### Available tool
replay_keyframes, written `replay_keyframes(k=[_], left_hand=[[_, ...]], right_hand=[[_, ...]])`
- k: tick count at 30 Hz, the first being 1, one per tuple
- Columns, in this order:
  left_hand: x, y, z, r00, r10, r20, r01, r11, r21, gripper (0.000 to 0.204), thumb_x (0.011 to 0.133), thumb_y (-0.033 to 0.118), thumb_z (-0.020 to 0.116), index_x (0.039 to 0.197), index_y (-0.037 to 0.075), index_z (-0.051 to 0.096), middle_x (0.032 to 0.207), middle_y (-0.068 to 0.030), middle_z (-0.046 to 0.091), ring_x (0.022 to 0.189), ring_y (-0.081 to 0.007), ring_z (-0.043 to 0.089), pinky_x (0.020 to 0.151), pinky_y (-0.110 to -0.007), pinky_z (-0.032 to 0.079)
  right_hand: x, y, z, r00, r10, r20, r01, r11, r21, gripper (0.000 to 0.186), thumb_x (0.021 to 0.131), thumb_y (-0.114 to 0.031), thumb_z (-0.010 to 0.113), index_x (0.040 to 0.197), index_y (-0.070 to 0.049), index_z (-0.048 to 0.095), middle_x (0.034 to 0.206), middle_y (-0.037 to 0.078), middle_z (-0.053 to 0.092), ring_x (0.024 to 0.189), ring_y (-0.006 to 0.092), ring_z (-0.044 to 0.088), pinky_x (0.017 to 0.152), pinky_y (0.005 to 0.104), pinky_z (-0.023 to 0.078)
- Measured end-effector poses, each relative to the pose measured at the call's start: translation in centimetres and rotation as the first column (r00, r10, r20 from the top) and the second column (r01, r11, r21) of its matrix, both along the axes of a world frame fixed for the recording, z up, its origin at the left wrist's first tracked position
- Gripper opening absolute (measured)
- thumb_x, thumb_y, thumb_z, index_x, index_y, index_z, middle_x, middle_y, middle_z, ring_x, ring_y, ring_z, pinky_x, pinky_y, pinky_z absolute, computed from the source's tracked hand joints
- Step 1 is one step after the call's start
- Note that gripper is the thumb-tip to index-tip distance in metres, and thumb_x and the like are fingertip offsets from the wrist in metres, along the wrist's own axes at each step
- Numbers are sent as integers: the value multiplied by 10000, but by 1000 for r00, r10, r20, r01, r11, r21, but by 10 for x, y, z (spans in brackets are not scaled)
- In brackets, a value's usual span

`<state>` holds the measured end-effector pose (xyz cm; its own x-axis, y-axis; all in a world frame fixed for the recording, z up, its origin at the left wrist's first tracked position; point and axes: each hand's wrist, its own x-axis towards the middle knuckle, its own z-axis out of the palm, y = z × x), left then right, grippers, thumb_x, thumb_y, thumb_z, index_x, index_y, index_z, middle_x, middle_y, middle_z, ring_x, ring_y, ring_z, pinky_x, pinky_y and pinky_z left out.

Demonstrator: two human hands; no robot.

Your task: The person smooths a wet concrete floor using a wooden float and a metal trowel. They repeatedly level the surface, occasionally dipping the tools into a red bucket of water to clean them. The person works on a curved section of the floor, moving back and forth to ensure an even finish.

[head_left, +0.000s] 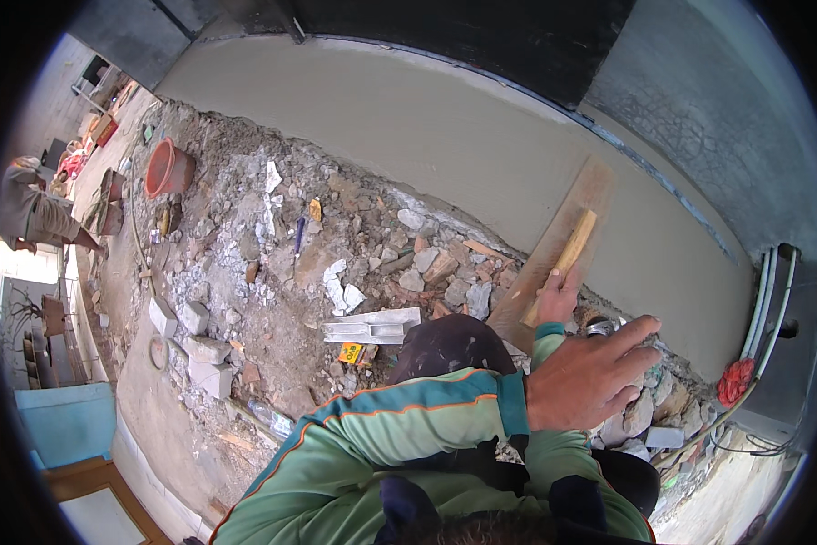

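Note:
A long wooden float (590, 195) with a pale yellow wooden handle (575, 242) lies flat on a strip of smooth grey wet cement (408, 127). My right hand (558, 295) is closed around the lower end of that handle. Crossing over my right forearm, my left hand (594, 377) points to the right with its fingers stretched out and apart, and nothing shows in it. Just beyond it, partly covered, is a shiny round metal thing (599, 324) whose kind I cannot make out. My knee (454, 350) hides the float's near end.
Broken stones and brick rubble (440, 268) border the cement. A grey metal channel piece (372, 325) and a yellow box (351, 352) lie by my knee. An orange bucket (169, 169) stands farther left, near another person (40, 213). Pipes (761, 304) rise at the right wall.

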<state>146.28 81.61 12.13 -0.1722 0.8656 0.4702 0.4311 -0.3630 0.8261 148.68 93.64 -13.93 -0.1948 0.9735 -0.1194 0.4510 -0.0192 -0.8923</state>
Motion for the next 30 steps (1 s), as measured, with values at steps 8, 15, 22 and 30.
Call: replay_keyframes(k=[8,15,22,30], left_hand=[[-3,13,-1,1000,-26,11,26,1000,6,472,819,78,739,1263,29,586,1479,-201,444,943,-304,708,754,-400,585],[-8,32,-3,998,69,3,-69,997,31,489,822,65,746,1288,7,612,1491,-216,475,1056,-325,694,818,-368,585],[-2,40,-17,1000,21,8,-21,999,-47,439,860,93,741,1273,-1,626,1479,-196,493,999,-286,705,795,-359,601],[27,41,-30,992,-85,-90,73,989,-130,437,856,169,749,1266,71,634,1471,-116,520,1026,-303,692,820,-384,581]], right_hand=[[-76,-31,-1,895,439,76,-446,886,130,628,1004,-287,562,1572,-111,362,1048,262,696,864,402,692,774,498,555],[-189,-13,25,768,597,233,-610,792,-20,643,986,-367,551,1569,-164,369,1130,294,682,1008,499,659,905,576,523],[-120,51,9,872,363,328,-394,918,32,649,991,-360,542,1582,-179,347,1006,292,708,960,501,673,890,583,530],[38,90,6,899,136,415,-166,985,37,665,997,-386,557,1592,-185,337,946,293,706,905,493,683,833,552,542]])
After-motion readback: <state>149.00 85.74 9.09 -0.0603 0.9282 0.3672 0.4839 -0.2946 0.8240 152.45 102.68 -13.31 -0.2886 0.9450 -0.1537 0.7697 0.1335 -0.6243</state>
